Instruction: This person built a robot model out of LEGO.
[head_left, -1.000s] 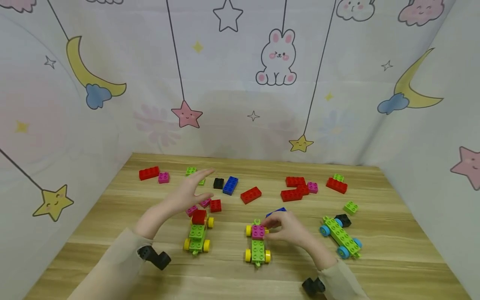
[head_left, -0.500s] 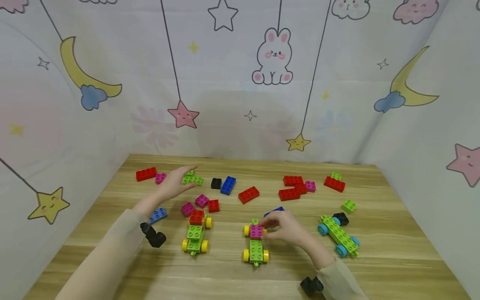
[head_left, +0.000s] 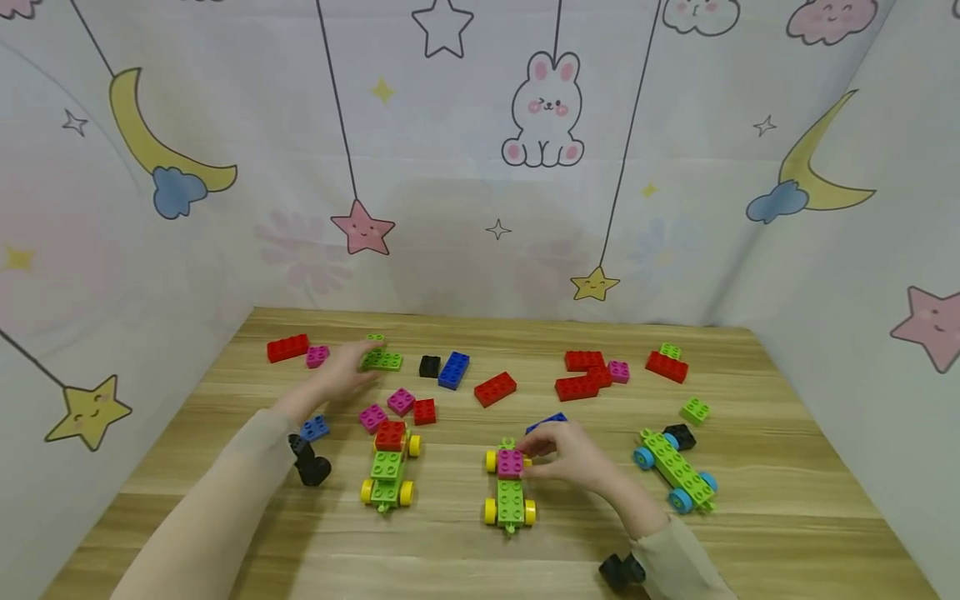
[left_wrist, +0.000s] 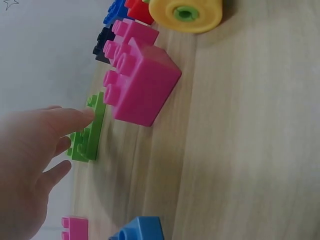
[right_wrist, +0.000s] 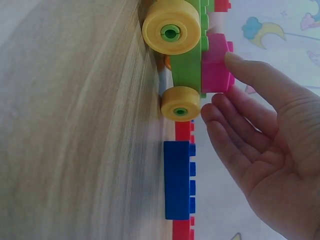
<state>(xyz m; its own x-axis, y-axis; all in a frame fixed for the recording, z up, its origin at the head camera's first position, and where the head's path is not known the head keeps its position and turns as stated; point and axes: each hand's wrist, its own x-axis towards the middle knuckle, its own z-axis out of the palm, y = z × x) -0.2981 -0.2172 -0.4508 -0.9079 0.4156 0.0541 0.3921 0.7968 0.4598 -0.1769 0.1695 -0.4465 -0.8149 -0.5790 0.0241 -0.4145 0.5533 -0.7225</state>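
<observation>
My right hand (head_left: 566,456) pinches a pink brick (head_left: 510,463) between thumb and index finger. That brick sits on the far end of a green car base (head_left: 510,504) with yellow wheels. The right wrist view shows the thumb on the pink brick (right_wrist: 215,65), with the other fingers loosely bent below. At the left, my left hand (head_left: 341,372) reaches over the table, fingers extended to a green brick (head_left: 387,360). In the left wrist view its index finger overlaps the green brick (left_wrist: 92,132); whether they touch I cannot tell. The thumb stays apart from it.
Another green car (head_left: 387,467) with a red brick on it stands left of centre. A green base with blue wheels (head_left: 678,471) lies at the right. Pink bricks (head_left: 401,402), a blue brick (head_left: 454,370) and several red bricks (head_left: 495,389) are scattered farther back.
My left hand has moved left and lowered to the green brick, uncovering the pink bricks and a light blue brick. The right hand keeps its place at the pink brick.
</observation>
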